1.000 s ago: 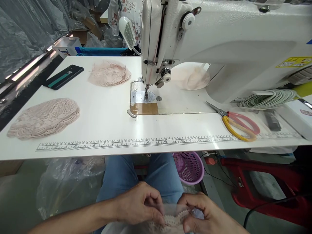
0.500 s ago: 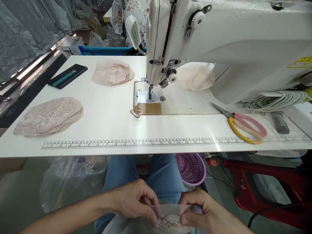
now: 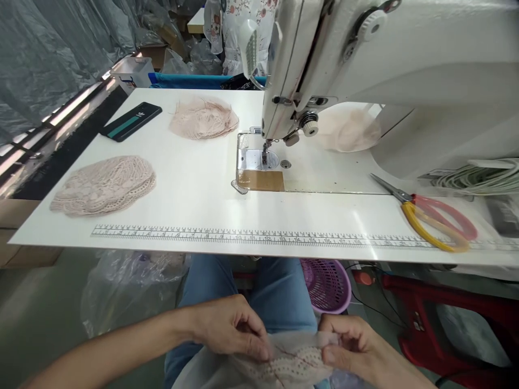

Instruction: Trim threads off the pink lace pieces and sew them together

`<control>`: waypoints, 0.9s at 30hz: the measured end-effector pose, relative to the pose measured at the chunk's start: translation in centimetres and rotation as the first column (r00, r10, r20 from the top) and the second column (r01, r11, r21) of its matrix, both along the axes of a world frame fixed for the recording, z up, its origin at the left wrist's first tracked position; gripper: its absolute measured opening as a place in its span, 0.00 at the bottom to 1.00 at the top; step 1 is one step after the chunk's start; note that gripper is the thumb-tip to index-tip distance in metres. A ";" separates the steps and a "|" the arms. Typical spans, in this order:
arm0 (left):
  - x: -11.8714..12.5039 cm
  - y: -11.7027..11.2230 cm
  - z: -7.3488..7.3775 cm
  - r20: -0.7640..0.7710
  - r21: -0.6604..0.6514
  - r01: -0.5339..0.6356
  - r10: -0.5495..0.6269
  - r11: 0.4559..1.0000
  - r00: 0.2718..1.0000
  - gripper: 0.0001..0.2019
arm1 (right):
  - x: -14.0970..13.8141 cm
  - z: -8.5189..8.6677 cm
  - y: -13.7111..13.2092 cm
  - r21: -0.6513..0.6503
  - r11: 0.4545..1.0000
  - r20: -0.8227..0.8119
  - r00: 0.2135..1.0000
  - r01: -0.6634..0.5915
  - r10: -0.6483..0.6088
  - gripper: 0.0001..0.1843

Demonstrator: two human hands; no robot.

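Observation:
Over my lap lies a sheer pale fabric with lace [image 3: 298, 363], stretched between my hands. My left hand [image 3: 233, 329] pinches its left side between thumb and fingers. At the right side, my right hand [image 3: 352, 346] grips the edge, thumb on top. The lace part has rows of small holes and a darker line across it; its lower end runs out of the frame. On the white table above are a stack of beige lace pieces [image 3: 105, 186] and a pinkish sheer stack [image 3: 205, 118]. Another sheer piece [image 3: 352, 128] lies behind the needle of the sewing machine [image 3: 405, 65].
Scissors [image 3: 430, 219] with red and yellow handles lie at the table's right, above a printed ruler [image 3: 259, 237]. A dark phone [image 3: 132, 121] rests at the back left. Below stand a purple basket [image 3: 330, 286] and a red stool [image 3: 430, 319]. A plastic bag [image 3: 130, 292] hangs left.
My hands have moved slightly apart, and more of the lace shows between them. The whole view has shifted, so the table and machine appear farther right.

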State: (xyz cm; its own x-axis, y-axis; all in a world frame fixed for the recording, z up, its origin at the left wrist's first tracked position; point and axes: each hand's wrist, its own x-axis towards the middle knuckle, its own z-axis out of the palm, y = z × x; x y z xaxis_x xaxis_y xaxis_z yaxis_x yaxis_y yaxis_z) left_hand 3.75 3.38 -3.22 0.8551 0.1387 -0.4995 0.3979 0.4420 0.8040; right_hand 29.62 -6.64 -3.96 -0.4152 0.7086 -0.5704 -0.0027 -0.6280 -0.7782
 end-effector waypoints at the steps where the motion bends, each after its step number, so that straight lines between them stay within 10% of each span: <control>1: -0.1 0.1 0.1 0.007 -0.005 0.005 -0.004 1.000 1.000 0.28 | 0.0 -0.1 0.0 -0.002 1.000 -0.016 1.000 0.004 -0.005 0.20; 27: 2.2 -0.7 -0.1 -0.059 -0.177 -0.091 0.082 0.980 0.995 0.17 | -1.9 1.8 0.5 0.095 0.991 0.185 0.980 -0.096 0.078 0.22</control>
State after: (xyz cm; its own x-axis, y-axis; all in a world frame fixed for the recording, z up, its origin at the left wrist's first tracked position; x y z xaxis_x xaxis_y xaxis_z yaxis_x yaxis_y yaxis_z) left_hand 5.95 2.73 -3.36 0.8165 0.1155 -0.5656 0.3902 0.6116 0.6883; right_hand 27.71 -6.14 -2.11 -0.3749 0.7330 -0.5676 0.1944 -0.5365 -0.8212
